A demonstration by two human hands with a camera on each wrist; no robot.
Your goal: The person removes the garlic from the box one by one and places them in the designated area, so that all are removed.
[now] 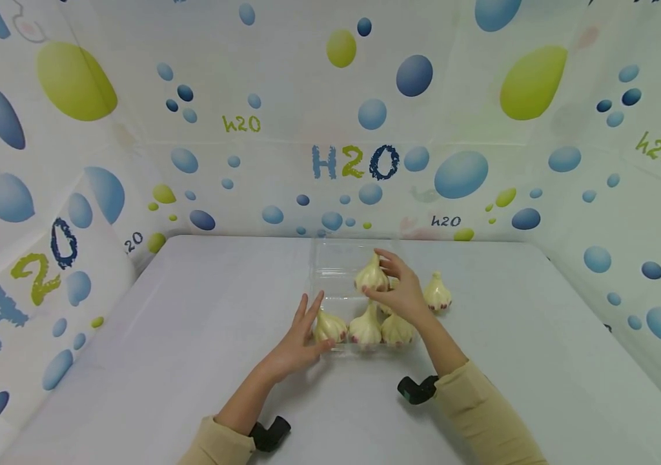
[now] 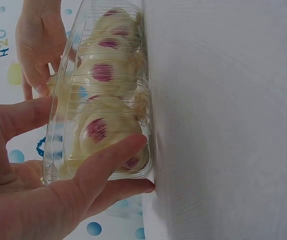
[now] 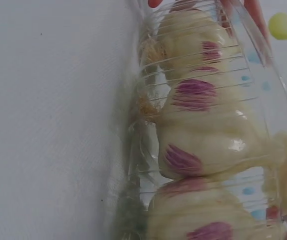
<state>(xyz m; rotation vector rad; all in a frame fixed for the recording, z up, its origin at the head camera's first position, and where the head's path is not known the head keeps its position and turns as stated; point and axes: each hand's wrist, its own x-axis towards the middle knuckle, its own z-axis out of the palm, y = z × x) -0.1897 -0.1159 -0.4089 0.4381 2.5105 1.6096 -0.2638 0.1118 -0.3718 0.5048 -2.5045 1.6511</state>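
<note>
A clear plastic clamshell box [image 1: 330, 349] with its lid [image 1: 336, 255] folded back holds several garlic bulbs, three of them in the front row, such as the middle bulb [image 1: 365, 328]. My right hand [image 1: 401, 294] pinches another garlic bulb [image 1: 371, 276], stem up, between thumb and fingers above the back of the box. At the box's left end, my left hand [image 1: 300, 342] rests with fingers spread, the thumb along the front wall. Through that wall, purple-streaked garlic [image 2: 102, 72] shows in the left wrist view. The right wrist view shows garlic [image 3: 193, 95] behind ribbed plastic.
One more garlic bulb [image 1: 437, 294] stands on the white table [image 1: 214, 310] right of the box. Behind the table rises a backdrop [image 1: 284, 168] printed with blue and green drops. A black wrist camera [image 1: 417, 390] sits below the right hand, another [image 1: 271, 434] below the left.
</note>
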